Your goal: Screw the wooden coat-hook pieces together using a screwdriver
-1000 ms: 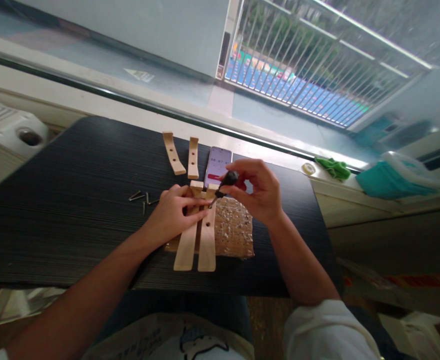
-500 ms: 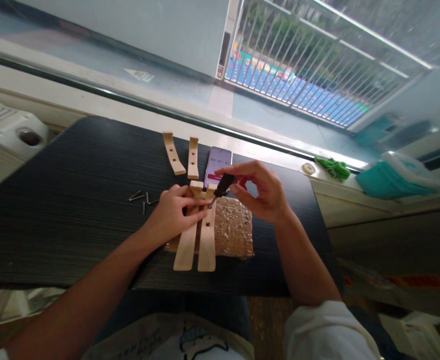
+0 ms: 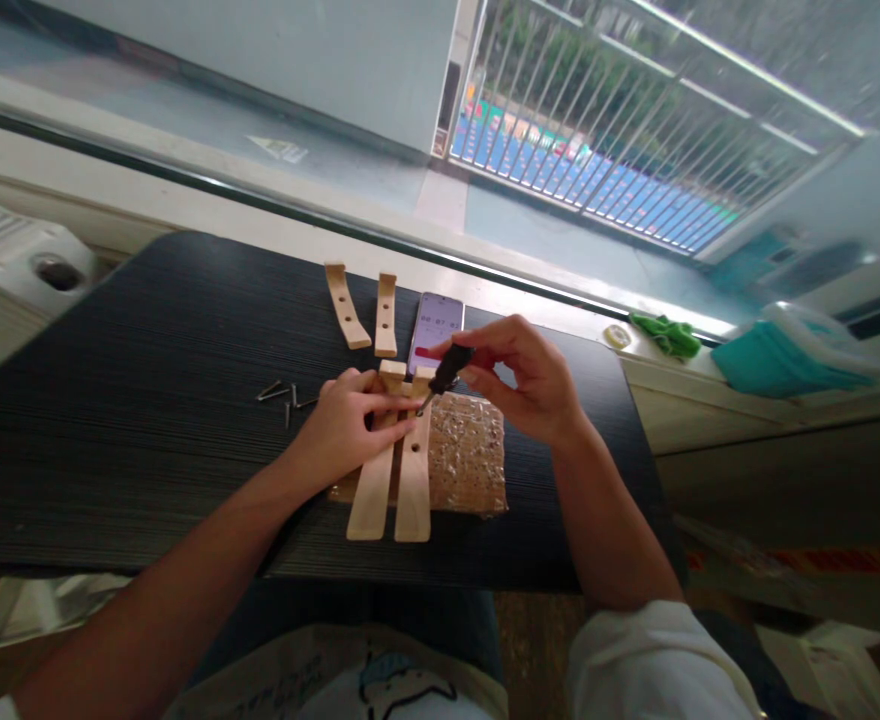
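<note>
My right hand (image 3: 526,378) pinches the end of a black-handled screwdriver (image 3: 451,370) between its fingertips. The screwdriver leans, its tip down at the upper hole of the right-hand curved wooden piece (image 3: 414,490). Across the upper part of this piece and the matching left-hand wooden piece (image 3: 371,500) lies my left hand (image 3: 346,420), its fingers gripping them; two fingertips are beside the screwdriver tip. Both pieces rest side by side on a brown block wrapped in clear plastic (image 3: 470,455), their wide ends sticking out over its near edge. Whether a screw sits under the tip is too small to tell.
Several loose screws (image 3: 290,395) lie left of my left hand. Farther back on the black table (image 3: 147,400) are two shorter curved wooden pieces (image 3: 385,315) and a phone (image 3: 440,318) showing a timer. A green cloth (image 3: 665,337) and tape roll (image 3: 618,336) sit on the sill.
The fingers of my right hand have shifted and turned slightly round the screwdriver handle, which leans a little more to the right. My left hand and the wooden pieces stay in place.
</note>
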`<action>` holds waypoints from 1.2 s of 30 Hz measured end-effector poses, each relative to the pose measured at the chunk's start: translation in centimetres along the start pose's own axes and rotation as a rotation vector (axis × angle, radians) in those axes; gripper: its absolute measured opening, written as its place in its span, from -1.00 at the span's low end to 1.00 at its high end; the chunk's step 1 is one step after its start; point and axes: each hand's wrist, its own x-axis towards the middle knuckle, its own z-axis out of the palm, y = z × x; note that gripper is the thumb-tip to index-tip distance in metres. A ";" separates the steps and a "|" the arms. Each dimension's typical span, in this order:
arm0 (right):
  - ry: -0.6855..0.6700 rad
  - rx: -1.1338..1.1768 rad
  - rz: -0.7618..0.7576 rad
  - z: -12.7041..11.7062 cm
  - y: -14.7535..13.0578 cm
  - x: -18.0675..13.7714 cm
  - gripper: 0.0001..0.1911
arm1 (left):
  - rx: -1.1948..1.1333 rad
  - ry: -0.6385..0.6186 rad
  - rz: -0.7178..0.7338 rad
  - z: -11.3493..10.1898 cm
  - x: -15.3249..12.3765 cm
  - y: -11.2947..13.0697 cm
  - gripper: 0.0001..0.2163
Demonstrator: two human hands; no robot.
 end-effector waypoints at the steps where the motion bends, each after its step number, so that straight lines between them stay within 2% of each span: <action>1: 0.008 0.001 -0.009 0.0 0.0 0.0 -0.77 | 0.001 0.000 0.001 0.0 0.0 0.0 -0.78; 24: 0.191 -0.102 -0.096 0.8 1.2 0.0 -0.72 | 0.007 -0.003 -0.008 0.0 0.0 0.2 -0.79; 36: 0.273 -0.178 -0.194 1.3 0.9 0.3 -0.72 | 0.004 0.001 0.000 -0.2 0.1 0.3 -0.78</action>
